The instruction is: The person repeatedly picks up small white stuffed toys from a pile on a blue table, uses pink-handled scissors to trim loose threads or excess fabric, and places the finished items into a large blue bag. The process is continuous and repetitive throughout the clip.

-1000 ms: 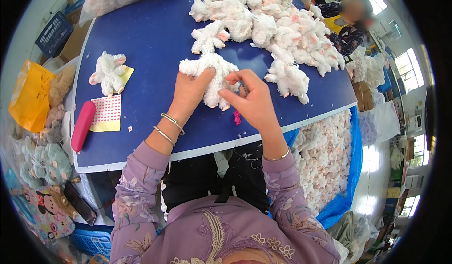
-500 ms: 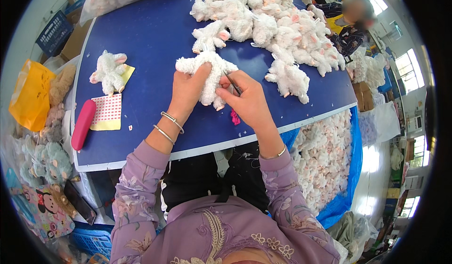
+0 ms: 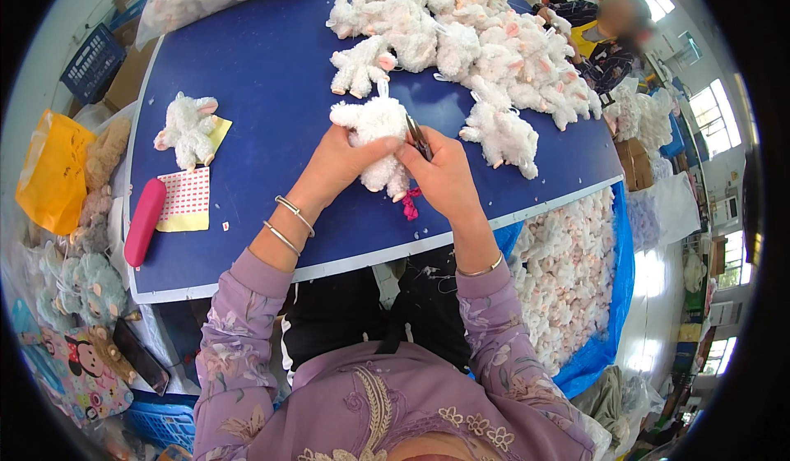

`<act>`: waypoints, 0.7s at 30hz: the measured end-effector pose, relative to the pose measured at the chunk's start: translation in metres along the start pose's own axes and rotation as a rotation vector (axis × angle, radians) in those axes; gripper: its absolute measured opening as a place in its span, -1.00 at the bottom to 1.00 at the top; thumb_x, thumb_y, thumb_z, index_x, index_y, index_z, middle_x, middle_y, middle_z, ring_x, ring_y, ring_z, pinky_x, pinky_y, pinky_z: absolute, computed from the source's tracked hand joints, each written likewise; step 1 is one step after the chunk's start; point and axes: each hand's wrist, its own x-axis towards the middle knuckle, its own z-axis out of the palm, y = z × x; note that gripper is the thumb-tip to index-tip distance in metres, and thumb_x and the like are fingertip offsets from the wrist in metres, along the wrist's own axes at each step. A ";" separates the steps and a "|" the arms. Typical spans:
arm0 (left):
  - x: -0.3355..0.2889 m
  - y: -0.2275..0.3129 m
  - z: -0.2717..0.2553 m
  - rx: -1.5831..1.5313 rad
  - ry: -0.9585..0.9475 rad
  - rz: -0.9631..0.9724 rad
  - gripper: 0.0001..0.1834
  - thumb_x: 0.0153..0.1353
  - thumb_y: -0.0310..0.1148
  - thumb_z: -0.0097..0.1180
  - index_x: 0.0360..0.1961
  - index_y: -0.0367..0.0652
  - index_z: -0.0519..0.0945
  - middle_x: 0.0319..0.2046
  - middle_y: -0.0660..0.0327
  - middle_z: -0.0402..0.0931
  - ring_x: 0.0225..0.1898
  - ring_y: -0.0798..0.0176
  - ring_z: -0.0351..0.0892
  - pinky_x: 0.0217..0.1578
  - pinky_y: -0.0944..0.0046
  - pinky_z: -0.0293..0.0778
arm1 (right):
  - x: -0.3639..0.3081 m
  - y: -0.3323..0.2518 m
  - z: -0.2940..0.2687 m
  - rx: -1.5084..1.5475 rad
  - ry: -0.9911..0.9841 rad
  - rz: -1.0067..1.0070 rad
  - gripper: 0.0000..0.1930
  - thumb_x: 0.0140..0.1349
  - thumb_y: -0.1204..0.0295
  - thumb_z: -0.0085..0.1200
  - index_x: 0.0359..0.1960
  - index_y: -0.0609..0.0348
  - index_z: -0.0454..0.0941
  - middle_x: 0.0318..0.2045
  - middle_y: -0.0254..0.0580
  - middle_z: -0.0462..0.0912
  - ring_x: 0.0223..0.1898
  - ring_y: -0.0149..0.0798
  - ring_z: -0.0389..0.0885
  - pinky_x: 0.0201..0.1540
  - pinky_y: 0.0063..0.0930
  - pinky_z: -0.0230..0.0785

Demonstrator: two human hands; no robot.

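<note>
A small white fluffy plush toy (image 3: 377,121) with a white loop at its top is held just above the blue table. My left hand (image 3: 339,161) is closed on its side, thumb pressed across the lower body. My right hand (image 3: 440,173) is closed round a small, dark, two-pointed metal tool (image 3: 419,138), which looks like thread snips. The points stand beside the toy's right side, and my right thumb tip meets the toy near my left thumb. Below the toy shows a bright pink twisted piece (image 3: 410,204); whether it belongs to the tool I cannot tell.
More white plush toys (image 3: 494,58) are heaped at the table's far right. One toy (image 3: 188,128) lies at left near a sticker sheet (image 3: 185,198) and a pink case (image 3: 145,222). A blue-lined container of white toys (image 3: 568,272) stands right. Another person (image 3: 605,50) sits far right.
The toy has been turned and shifted slightly right in my left hand, its loop now at the top. The tool's points have moved up along its right side.
</note>
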 end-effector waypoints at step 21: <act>-0.003 0.002 0.008 -0.216 0.138 0.078 -0.82 0.11 -0.51 0.16 -0.24 -0.24 0.51 -0.32 0.29 0.56 -0.29 0.45 0.55 -0.29 0.36 0.50 | 0.004 0.028 -0.010 0.773 -0.237 0.121 -0.86 0.32 0.38 0.00 -0.28 0.22 0.46 -0.63 -0.47 0.30 -0.68 -0.63 0.08 -0.64 -0.69 -0.10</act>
